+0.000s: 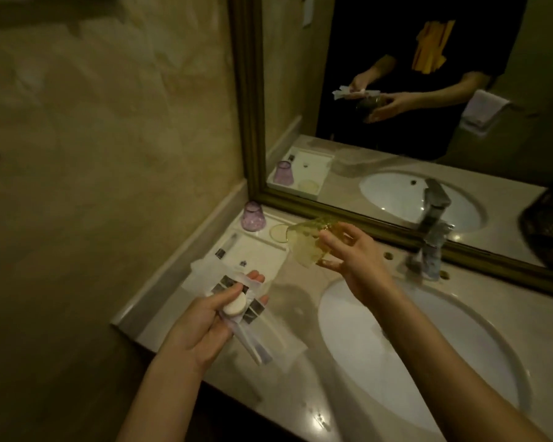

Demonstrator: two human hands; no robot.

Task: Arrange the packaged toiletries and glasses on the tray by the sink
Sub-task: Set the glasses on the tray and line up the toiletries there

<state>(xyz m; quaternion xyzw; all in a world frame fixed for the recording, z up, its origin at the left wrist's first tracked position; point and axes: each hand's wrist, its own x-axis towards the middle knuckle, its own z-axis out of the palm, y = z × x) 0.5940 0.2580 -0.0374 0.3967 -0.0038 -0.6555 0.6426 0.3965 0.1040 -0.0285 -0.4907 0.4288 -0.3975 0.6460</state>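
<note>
My left hand (201, 327) grips a bundle of packaged toiletries (246, 309): flat clear packets with dark labels and a small round white soap under my thumb. It hovers over the near end of the white tray (253, 250) in the counter's left corner. My right hand (348, 253) holds a yellow glass (304, 245) tilted on its side just right of the tray. A purple glass (253, 216) stands upside down at the tray's far end, next to a round coaster (278, 232). Two small packets (225, 250) lie in the tray.
A white oval sink (428, 352) fills the counter to the right, with a metal faucet (431, 250) behind it. A gold-framed mirror (253, 122) runs along the back. A marble wall closes the left side. The counter's front edge is near my left wrist.
</note>
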